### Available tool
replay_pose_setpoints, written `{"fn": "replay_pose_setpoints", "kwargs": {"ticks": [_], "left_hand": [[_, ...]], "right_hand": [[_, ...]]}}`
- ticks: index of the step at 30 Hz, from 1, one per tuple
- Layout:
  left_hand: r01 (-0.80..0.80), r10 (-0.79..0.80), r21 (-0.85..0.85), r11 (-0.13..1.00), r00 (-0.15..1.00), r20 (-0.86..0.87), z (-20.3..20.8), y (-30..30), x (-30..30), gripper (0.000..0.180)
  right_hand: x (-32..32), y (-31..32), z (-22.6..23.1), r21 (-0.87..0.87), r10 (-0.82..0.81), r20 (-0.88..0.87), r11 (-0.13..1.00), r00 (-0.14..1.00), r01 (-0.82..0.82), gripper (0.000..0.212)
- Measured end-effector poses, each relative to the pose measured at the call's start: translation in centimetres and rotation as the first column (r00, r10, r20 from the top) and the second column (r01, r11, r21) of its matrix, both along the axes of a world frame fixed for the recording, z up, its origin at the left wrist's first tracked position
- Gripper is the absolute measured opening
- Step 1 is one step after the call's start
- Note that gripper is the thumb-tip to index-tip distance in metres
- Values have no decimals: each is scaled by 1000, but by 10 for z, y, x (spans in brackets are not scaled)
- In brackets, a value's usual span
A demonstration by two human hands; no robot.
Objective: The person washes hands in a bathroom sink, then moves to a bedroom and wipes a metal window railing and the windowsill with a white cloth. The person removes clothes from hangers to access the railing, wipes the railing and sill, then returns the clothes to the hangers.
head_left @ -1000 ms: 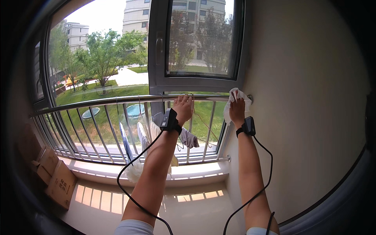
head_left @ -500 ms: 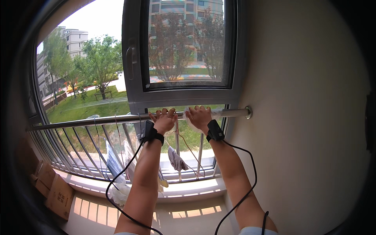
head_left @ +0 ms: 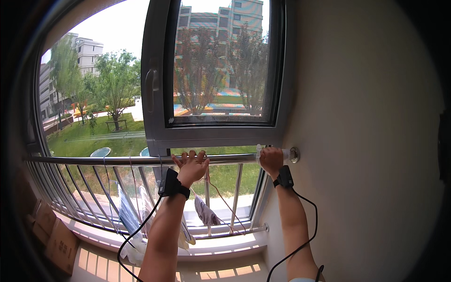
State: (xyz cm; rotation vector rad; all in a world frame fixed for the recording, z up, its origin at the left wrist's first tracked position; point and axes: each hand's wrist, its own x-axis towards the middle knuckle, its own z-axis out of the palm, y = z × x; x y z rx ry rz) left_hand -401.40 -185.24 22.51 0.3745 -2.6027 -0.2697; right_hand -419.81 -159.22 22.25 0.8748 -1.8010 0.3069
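At centre frame in the head view, a metal rail [head_left: 141, 160] runs from the left edge to a round wall mount [head_left: 294, 154] right of centre. The left hand [head_left: 191, 168] sits on the rail just left of centre, fingers curled over the top of the bar, palm toward the camera; grip looks loose, closed around the bar only. The right hand [head_left: 271, 160] is further right, near the mount, clenched around a white cloth [head_left: 260, 151] pressed against the rail; cloth shows at both sides of the fist. Both wrists carry black bands [head_left: 172, 184] with black cables trailing toward the lower edge.

Above the hands, upper centre: an open dark-framed window sash [head_left: 216, 136], handle on its left stile. Below the rail: vertical bars, with a grey cloth [head_left: 206, 212] hanging between them, lower centre, and pale blue and white items to its left. Lower left corner: brown cardboard boxes [head_left: 58, 237], rectangular, stacked against the wall; small dark print on one face, too blurred to make out. Right half: plain cream wall [head_left: 366, 141].
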Motion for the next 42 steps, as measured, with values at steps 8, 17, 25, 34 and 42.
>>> {"fn": "replay_pose_setpoints", "kwargs": {"ticks": [8,17,25,34,42], "left_hand": [[38,-40,-23,999,995,-96,-6,-1,0,43],[12,-12,-3,1000,1000,-12,-1,-1,1,42],[38,-37,7,999,999,-40,-1,-1,2,46],[24,-25,-35,999,999,-29,-3,-2,0,55],[59,-64,-63,996,994,-90,-10,-7,-2,56]], "right_hand": [[39,-66,-3,63,210,13,976,978,-210,26],[9,14,4,-70,-50,165,996,985,62,26],[63,-127,-17,34,286,-115,958,951,-284,22],[-21,53,0,-54,-78,-15,996,997,78,19],[63,-127,-21,41,260,-90,965,961,-257,23]]}}
